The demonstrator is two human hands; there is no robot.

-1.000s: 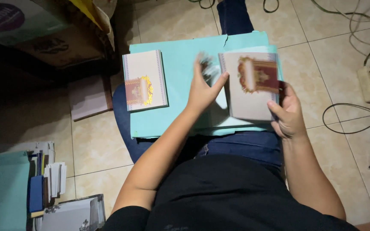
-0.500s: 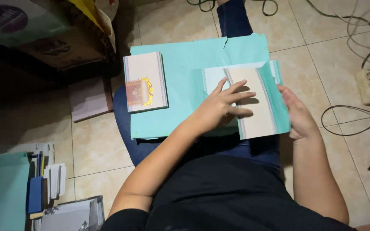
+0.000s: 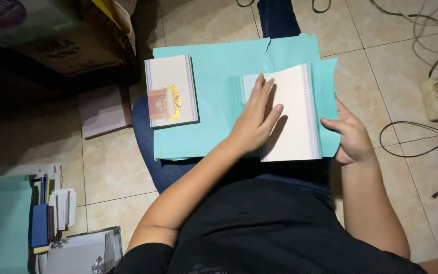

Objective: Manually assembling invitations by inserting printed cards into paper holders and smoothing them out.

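Left hand (image 3: 256, 119): lay flat, fingers spread, pressing the cream card (image 3: 292, 114).
Right hand (image 3: 350, 136): pinched the teal wrap sheet (image 3: 329, 101) at the card's right edge.
Card position: on the teal folder (image 3: 214, 66) across the lap.
Risk — skewed fold: likely if the card slid under the palm.
Risk — torn sheet: the folder's top edge already showed a rip.
Finished card (image 3: 171, 91): well apart, left.

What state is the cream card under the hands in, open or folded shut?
Folded shut: the cream card lies flat, plain side up, on the teal sheet, left hand pressing it, right hand at its edge.
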